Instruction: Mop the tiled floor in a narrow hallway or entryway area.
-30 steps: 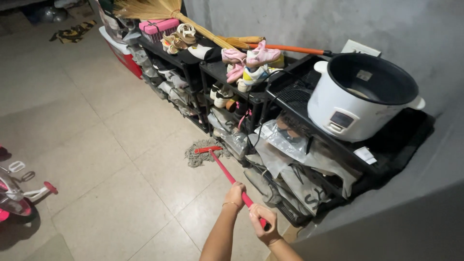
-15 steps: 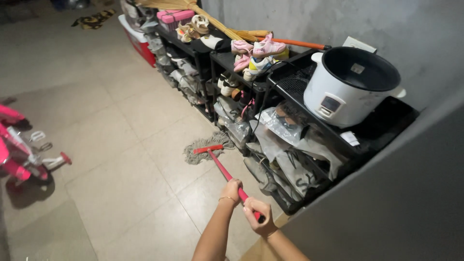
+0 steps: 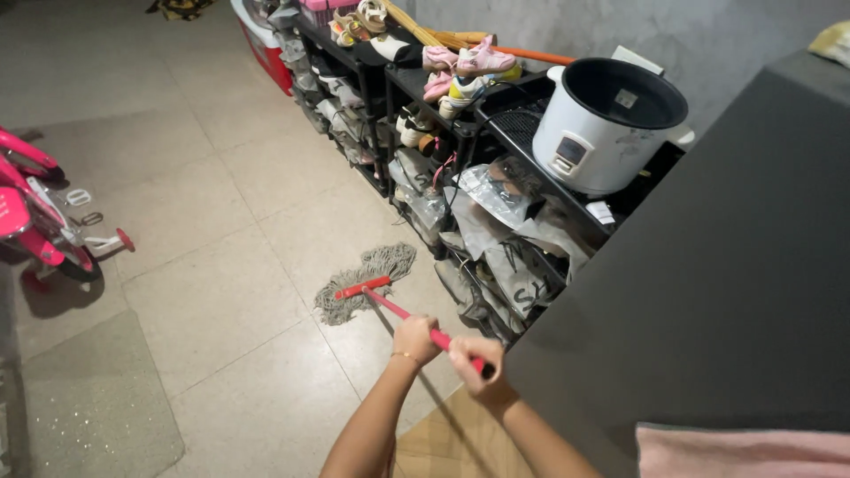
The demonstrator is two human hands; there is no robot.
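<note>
Both hands are gripping the red mop handle (image 3: 416, 319) low in the frame, left hand (image 3: 416, 339) ahead, right hand (image 3: 476, 358) behind, fingers wrapped tight. The grey mop head (image 3: 367, 279) is lying on the tiled floor (image 3: 221, 265) mid-frame, just beside the black shoe rack (image 3: 460, 133).

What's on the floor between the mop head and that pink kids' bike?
Nothing: in the head view, only bare floor tiles lie between the mop head and the pink bike.

Dim indoor light, soft shadows under the shelves, sharp centre, slight wide-angle bending at edges
</note>
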